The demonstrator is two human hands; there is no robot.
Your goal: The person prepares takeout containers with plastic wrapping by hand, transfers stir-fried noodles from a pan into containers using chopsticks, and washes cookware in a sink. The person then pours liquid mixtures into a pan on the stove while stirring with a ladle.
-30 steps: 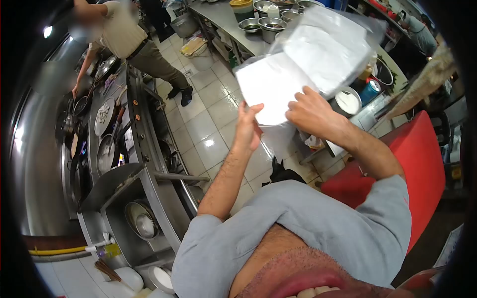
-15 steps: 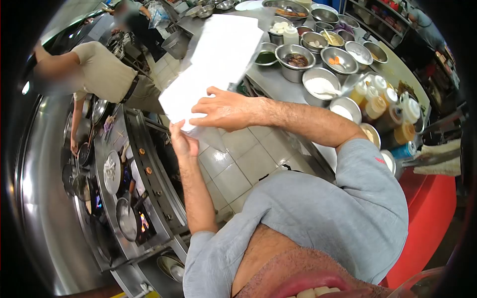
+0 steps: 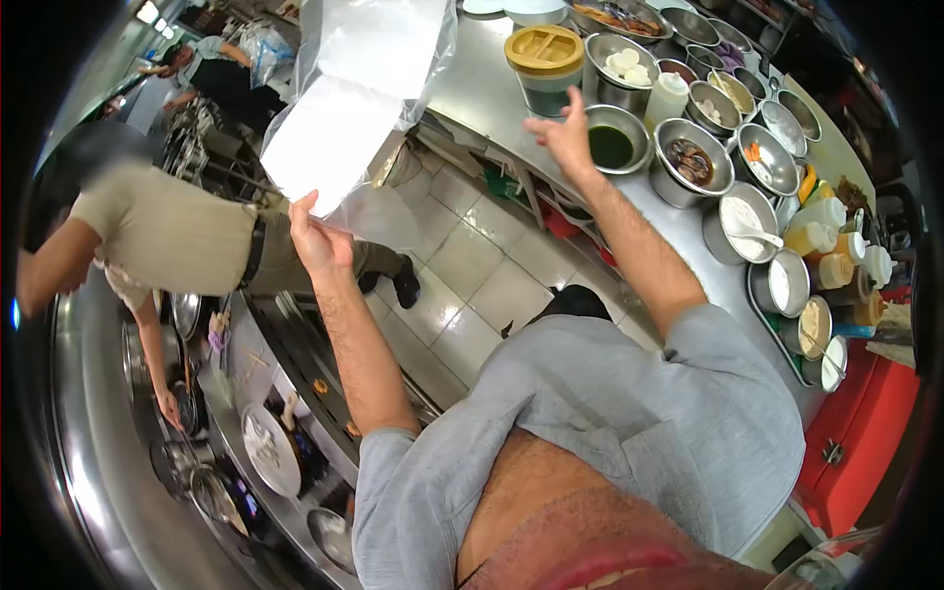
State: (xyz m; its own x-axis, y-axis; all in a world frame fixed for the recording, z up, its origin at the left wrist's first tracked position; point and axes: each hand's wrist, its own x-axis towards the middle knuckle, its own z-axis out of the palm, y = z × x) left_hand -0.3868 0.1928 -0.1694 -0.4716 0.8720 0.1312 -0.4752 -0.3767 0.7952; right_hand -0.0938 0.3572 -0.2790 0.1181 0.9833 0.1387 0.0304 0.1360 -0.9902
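My left hand (image 3: 323, 236) grips the near corner of a stack of white sheets (image 3: 329, 138) in clear plastic, held up over the floor. My right hand (image 3: 565, 136) is off the sheets, fingers apart and holding nothing. It hovers by a container with a yellow lid (image 3: 543, 51) and a steel bowl of dark green liquid (image 3: 611, 147). Beside these stand a bowl of white pieces (image 3: 627, 69), a white squeeze bottle (image 3: 668, 101) and a bowl of dark brown contents (image 3: 690, 162).
The steel counter (image 3: 472, 84) carries several more bowls and sauce bottles (image 3: 831, 241). On the left, a person in a beige shirt (image 3: 182, 226) reaches toward the stove, near a white plate (image 3: 270, 449). Another person (image 3: 221, 84) stands farther back. A red container (image 3: 865, 433) is at the right.
My right hand has let go of the sheets and moved right, over the counter's edge. My left hand has shifted left and up with the sheets. The view has turned, showing more counter.
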